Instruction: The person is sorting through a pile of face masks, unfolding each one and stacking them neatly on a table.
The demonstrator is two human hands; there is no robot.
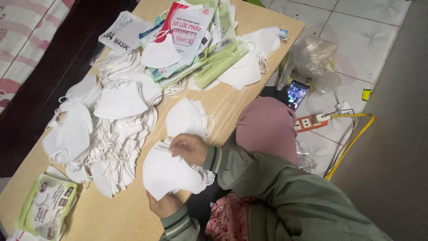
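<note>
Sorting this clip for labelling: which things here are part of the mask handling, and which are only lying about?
In hand:
- stack of white masks, held by left hand and right hand
- loose mask heap
- small mask pile
- printed packets
- green packet

Lying about:
- phone
- power strip
- yellow cable
- clear plastic bag

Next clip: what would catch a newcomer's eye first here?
A big heap of white face masks covers the left of the wooden table. At the near edge, the left hand and right hand hold a stack of masks. Printed packets are piled at the far end.
</note>
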